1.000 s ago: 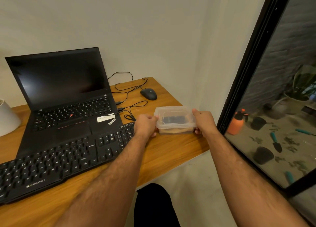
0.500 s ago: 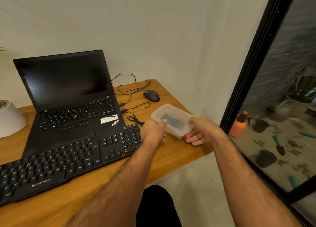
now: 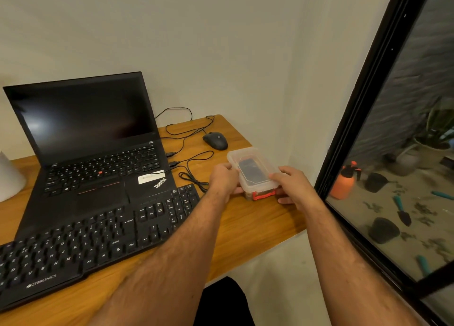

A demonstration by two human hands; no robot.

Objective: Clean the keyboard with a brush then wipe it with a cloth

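Clear plastic box [image 3: 253, 170] with red latch sits on the wooden desk [image 3: 245, 227], just right of the black keyboard [image 3: 98, 237]. Left hand [image 3: 223, 178] grips its left side; right hand [image 3: 292, 185] grips its right side, fingers curled over the lid. Something dark shows through the lid, not identifiable.

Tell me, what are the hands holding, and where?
Both hold the clear plastic box: left hand on its left side, right hand on its right.
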